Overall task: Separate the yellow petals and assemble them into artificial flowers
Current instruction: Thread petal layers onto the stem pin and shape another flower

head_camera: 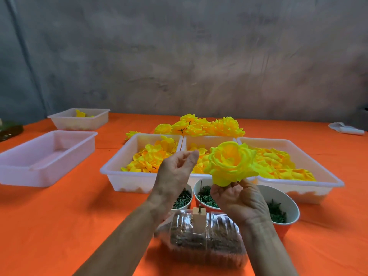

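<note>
You are holding the assembled yellow flower up in your right hand, its fingers curling round the underside where the base must be, hidden from view. The bloom is facing up and toward you, above the middle tray of loose petals. Your left hand is hovering just beside the flower's left edge, apart from it, fingertips drawn together and gripping nothing you can make out. The finished pile is lying beyond the trays, so your right hand, already carrying the bloom, looks nearer for setting it there.
</note>
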Available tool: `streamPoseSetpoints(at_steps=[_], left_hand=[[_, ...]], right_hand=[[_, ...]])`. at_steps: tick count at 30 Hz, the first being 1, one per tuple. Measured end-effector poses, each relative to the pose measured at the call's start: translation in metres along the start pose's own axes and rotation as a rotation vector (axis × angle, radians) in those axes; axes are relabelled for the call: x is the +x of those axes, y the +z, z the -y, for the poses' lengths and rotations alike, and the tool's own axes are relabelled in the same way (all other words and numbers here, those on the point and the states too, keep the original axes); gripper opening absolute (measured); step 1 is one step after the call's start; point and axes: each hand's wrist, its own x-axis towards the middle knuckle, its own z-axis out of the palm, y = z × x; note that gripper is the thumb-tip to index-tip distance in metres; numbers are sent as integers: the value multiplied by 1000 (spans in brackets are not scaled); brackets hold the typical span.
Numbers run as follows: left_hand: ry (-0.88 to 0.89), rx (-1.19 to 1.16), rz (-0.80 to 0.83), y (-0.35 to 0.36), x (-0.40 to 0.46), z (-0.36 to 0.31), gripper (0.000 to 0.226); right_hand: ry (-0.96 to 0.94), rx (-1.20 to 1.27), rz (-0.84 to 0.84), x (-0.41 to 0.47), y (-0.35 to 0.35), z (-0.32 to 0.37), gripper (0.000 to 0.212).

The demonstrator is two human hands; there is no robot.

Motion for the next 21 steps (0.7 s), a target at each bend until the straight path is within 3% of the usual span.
streamPoseSetpoints(at_steps=[2, 6, 9, 11, 15, 18, 21], left_hand=[[-73, 33, 75, 5, 11, -11, 51], [-208, 9, 164, 14, 28, -22, 36], [-244, -14, 147, 19, 34, -24, 37], [-246, -60, 122, 19, 37, -25, 27], [-188, -61, 115, 17, 44, -28, 7], [-148, -43, 106, 17, 51, -32, 6], [-91, 4, 117, 15, 59, -35, 8]], right_hand=[[45, -19, 66, -3, 2, 0, 22], [63, -23, 71, -4, 10, 2, 27], [69, -68, 90, -4, 12, 2, 33], [50, -75, 94, -4, 9, 3, 43], [40, -152, 121, -3, 8, 9, 23], [51, -206, 123, 4, 8, 12, 26], [29, -244, 134, 12, 8, 16, 14]])
